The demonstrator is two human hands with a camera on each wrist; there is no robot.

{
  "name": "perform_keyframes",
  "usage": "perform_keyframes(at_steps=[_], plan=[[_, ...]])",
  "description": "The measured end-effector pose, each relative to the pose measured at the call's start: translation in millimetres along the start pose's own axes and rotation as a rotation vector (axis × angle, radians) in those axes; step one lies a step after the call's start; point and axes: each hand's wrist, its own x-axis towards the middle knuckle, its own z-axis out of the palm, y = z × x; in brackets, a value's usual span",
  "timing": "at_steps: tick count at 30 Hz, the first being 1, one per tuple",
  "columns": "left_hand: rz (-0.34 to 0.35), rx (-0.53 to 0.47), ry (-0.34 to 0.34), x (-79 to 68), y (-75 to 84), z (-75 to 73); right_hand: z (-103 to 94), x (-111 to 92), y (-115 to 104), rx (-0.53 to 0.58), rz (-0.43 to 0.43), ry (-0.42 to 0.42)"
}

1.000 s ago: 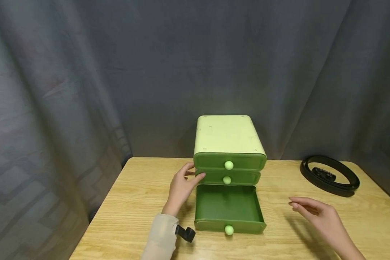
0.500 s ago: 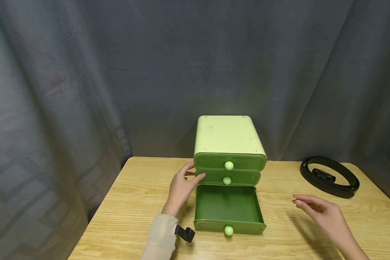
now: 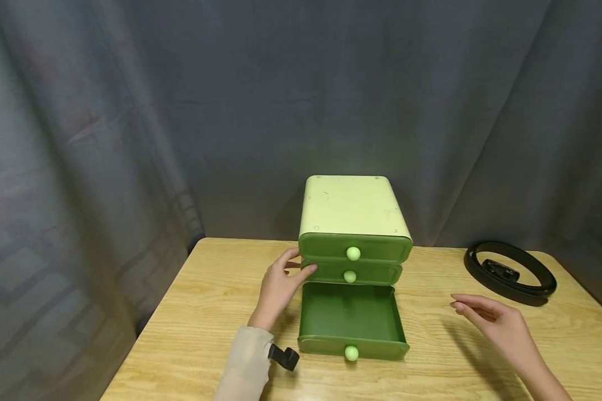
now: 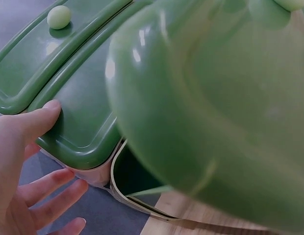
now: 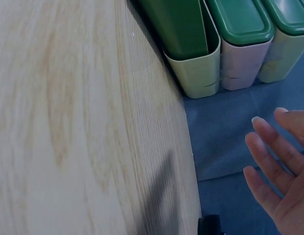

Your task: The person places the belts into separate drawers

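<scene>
A small cabinet with a pale yellow-green casing stands on the table in the head view, three green drawers stacked in it. Its top drawer and middle drawer are pushed in, while the bottom drawer is pulled out, showing its dark green floor. My left hand is at the cabinet's left side. Its thumb touches the middle drawer's front and the other fingers spread loosely beside the casing. Right of the cabinet, my right hand hovers over the table, fingers relaxed, holding nothing.
A coiled black belt with its buckle inside the loop lies at the back right of the wooden table. Dark grey curtains hang behind and at both sides. A black strap sits on my left wrist.
My right hand has shifted slightly away from me and a little to the right. The left hand, cabinet, drawers and belt keep their places.
</scene>
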Motion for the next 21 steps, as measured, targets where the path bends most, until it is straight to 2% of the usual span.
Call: perform_keyframes(at_steps=[7,21], plan=[[-0.012,0.015,-0.003,1.6,0.5,0.5,2.2,6.6,3.4,-0.012,-0.021,0.012],[-0.011,0.008,0.000,-0.3,-1.4,1.0,4.8,9.6,5.8,-0.042,0.043,-0.009]])
